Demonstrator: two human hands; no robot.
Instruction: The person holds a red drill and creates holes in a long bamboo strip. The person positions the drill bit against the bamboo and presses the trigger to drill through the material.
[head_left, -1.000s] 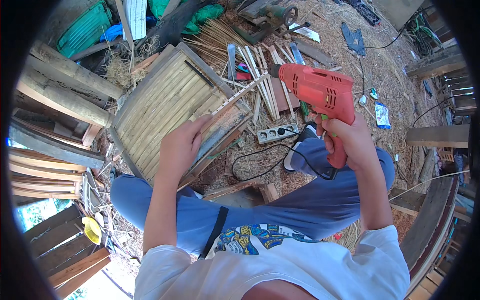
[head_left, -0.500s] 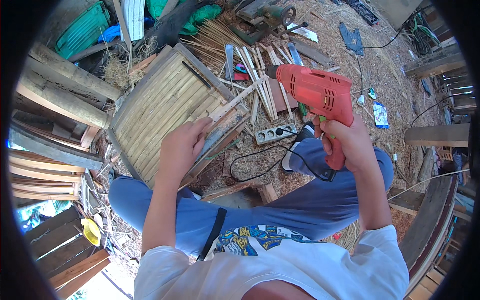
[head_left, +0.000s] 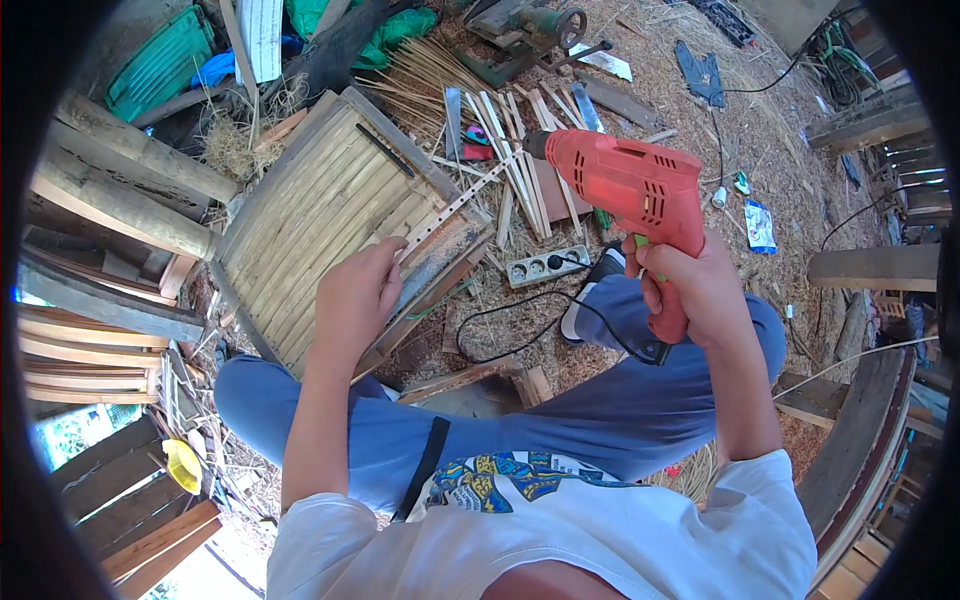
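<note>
Between the fingertips of my left hand (head_left: pixel 355 290) is the end of a thin pale strip (head_left: pixel 450 210) with a row of small holes, slanting up to the right over a framed, slatted wooden panel (head_left: pixel 310 230). In my right hand (head_left: pixel 700 295) is a red electric drill (head_left: pixel 620 175), held by its handle with my fingers around the green trigger. The drill's nose points left at the strip's far end; whether the bit touches it I cannot tell.
A white power strip (head_left: pixel 530 267) with a black cord lies beyond my legs. Loose sticks (head_left: pixel 500 170), a green metal machine (head_left: pixel 500 50) and wood shavings are farther ahead. Timber frames (head_left: pixel 130 210) stand at left, beams (head_left: pixel 860 268) at right, a yellow bowl (head_left: pixel 182 465) lower left.
The whole view has shifted slightly left. My left hand has edged a little left along with the strip, its fingers slightly rearranged; the drill is held nearly as before.
</note>
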